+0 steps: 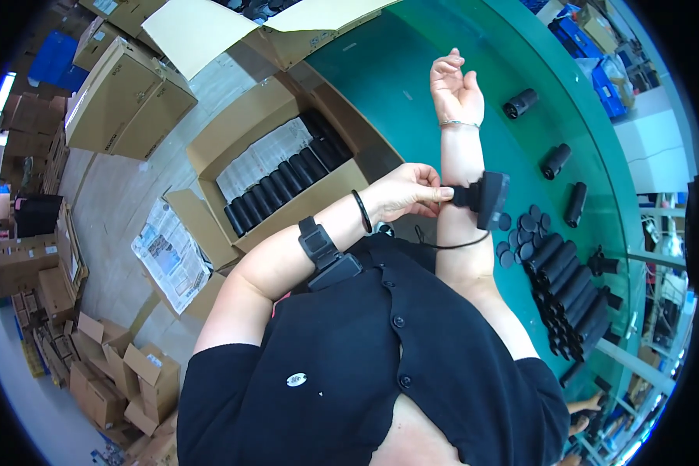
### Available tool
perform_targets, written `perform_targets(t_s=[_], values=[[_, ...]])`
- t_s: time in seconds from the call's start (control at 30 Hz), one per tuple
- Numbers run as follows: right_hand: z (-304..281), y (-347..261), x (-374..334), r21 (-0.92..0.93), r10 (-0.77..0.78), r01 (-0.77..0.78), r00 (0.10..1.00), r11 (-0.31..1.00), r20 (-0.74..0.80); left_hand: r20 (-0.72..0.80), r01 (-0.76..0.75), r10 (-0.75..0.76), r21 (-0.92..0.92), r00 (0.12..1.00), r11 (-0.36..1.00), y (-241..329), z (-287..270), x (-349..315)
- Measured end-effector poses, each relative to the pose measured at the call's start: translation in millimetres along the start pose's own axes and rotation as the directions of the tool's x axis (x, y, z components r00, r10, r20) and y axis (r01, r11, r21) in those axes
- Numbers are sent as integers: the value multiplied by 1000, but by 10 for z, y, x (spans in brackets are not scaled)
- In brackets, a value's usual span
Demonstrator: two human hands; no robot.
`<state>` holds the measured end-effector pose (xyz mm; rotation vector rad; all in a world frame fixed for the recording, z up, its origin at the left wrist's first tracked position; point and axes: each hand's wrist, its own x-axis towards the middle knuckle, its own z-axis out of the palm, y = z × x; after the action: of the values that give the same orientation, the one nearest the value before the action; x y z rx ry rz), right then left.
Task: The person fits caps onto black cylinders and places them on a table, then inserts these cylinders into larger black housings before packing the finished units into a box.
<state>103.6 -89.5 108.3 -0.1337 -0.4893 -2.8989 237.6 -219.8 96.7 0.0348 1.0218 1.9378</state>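
Note:
My left hand [406,191] pinches the black strap [464,196] of a boxy black device [492,200] worn on my right forearm. A black cord loops from beside that device toward my chest. My right hand [456,89] is held out over the green table, palm up, fingers loosely curled and apart, holding nothing. A thin bracelet [460,123] circles its wrist. On my left forearm sit a black band [361,211] near the wrist and a second strapped black device [319,242] farther up.
An open carton [210,155] holds a row of black cylinders [287,178]. On the green table [388,93] lie black tubes [555,161], black discs [529,231] and stacked black cylinders [571,283]. More cartons [132,101] stand left. Another person's hand [585,405] shows lower right.

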Motion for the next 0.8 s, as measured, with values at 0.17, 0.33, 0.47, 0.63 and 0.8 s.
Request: perform_targets(t_s=[0.17, 0.33, 0.47, 0.63, 0.8], values=[[368, -63, 87, -23, 92, -90, 991, 996, 97, 76, -110, 123, -153, 990, 982, -74, 109, 201], [69, -265, 190, -40, 34, -35, 999, 999, -20, -51, -189, 185, -111, 982, 976, -61, -60, 128], [-343, -270, 240, -172, 131, -146, 987, 974, -97, -278, -287, 267, -33, 923, 957, -148, -354, -28], [-873, -281, -265, -843, 370, -538, 786, 15, -496, -663, 39, 429, 569, 614, 822, -957, -1360, -654], [-1870, -746, -1106, -406, 389, -40, 215, -913, -896, -842, 719, 328, 538, 429, 441, -1936, -1860, -1825]])
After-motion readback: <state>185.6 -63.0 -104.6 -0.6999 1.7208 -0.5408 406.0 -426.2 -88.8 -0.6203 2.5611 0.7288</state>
